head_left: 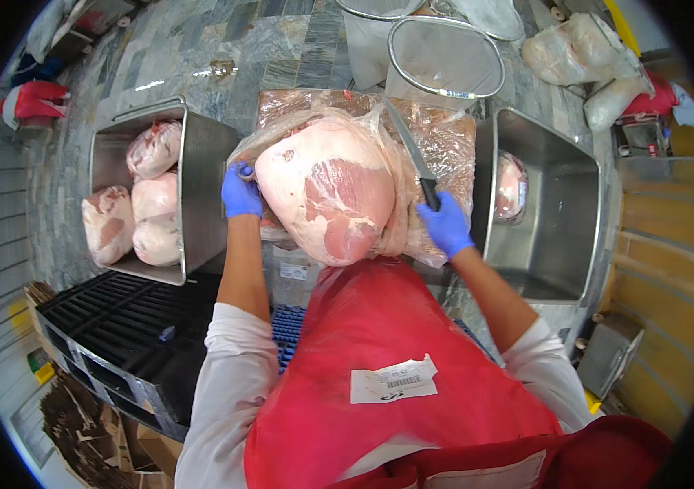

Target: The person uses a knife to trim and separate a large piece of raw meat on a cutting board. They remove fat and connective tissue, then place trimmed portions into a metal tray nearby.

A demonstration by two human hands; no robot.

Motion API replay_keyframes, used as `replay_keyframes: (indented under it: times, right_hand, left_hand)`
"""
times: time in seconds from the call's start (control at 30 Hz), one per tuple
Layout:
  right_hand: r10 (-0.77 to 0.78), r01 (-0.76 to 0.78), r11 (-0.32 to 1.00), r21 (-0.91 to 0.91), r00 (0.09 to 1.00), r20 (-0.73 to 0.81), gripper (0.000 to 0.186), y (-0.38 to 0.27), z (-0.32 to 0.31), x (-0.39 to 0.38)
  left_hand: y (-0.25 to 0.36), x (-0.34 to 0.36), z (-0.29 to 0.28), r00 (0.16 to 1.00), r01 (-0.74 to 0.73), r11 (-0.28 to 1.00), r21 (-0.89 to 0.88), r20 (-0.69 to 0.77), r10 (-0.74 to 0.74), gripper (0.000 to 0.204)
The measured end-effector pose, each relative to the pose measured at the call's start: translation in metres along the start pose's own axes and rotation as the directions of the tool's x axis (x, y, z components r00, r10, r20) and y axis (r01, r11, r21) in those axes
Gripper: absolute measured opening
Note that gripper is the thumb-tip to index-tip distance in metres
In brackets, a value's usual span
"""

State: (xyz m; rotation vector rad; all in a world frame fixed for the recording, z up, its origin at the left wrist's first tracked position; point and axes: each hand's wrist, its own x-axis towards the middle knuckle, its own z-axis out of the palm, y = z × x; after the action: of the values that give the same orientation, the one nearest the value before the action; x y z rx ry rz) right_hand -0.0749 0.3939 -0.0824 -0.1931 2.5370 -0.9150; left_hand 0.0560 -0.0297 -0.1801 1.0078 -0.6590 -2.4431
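A large pale pink ham [326,191] lies in front of me on a film-covered work surface [449,138]. Clear plastic wrap [402,191] is peeled back and bunched along its far and right sides. My left hand [242,192], in a blue glove, is closed on the edge of the wrap at the ham's left side. In my blue-gloved right hand [447,226] I grip a knife [409,143] by its black handle. Its long blade points away from me, over the loose wrap, apart from the meat.
On the left, a steel tub [207,179] holds several pieces of meat. Another steel tub [555,208] on the right contains one wrapped piece [511,189]. Hoops with clear bags [445,61] stand beyond the table. Black stacked pallets [131,326] are at lower left.
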Motion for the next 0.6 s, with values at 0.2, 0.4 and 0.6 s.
replay_keyframes:
  times: [0.2,0.4,0.6]
  right_hand:
    - [0.021,0.026,0.991,0.135,0.941,-0.338,0.030,0.036,0.126,0.006]
    - [0.440,-0.458,0.695,0.553,0.881,0.177,0.008,0.025,0.083,0.028]
    - [0.380,-0.549,0.141,0.824,0.798,0.467,0.017,-0.069,-0.059,-0.012]
  left_hand:
    - [-0.024,-0.106,-0.018,0.974,0.125,0.808,0.575,-0.224,0.009,0.039]
    - [-0.051,-0.180,-0.070,0.761,0.048,0.180,0.982,0.081,-0.644,0.055]
    - [-0.129,-0.219,0.059,0.644,-0.139,0.210,0.968,0.249,-0.724,0.100]
